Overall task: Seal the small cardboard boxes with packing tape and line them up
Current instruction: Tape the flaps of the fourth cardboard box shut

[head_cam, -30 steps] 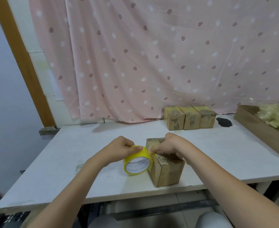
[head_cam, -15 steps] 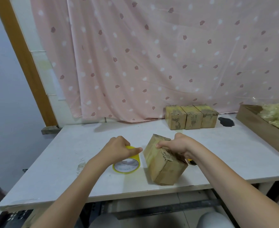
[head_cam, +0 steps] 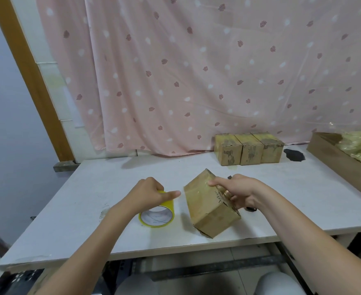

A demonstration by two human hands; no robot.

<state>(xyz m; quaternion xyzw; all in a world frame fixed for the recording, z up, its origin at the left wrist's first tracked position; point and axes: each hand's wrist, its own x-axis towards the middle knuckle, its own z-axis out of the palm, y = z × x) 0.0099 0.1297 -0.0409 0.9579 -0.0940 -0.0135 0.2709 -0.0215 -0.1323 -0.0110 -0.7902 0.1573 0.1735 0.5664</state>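
Note:
A small cardboard box (head_cam: 207, 206) sits tilted on the white table (head_cam: 103, 184), turned on a corner near the front edge. My right hand (head_cam: 237, 190) grips its top right side, fingers curled over the upper face. To its left lies a roll of yellow packing tape (head_cam: 156, 217), flat on the table. My left hand (head_cam: 148, 193) holds the roll from above, thumb pointing toward the box. Three taped boxes (head_cam: 249, 151) stand side by side in a row at the back of the table.
A pink patterned curtain (head_cam: 196, 71) hangs behind the table. An open cardboard tray (head_cam: 337, 158) with crinkled yellowish plastic stands at the right edge. A dark patch (head_cam: 293, 155) marks the table beside the row. A small dark object (head_cam: 251, 209) lies partly hidden behind my right hand.
The box has been tipped and turned from flat onto a corner by my right hand. The tape roll has gone from upright against the box down flat on the table, a little left.

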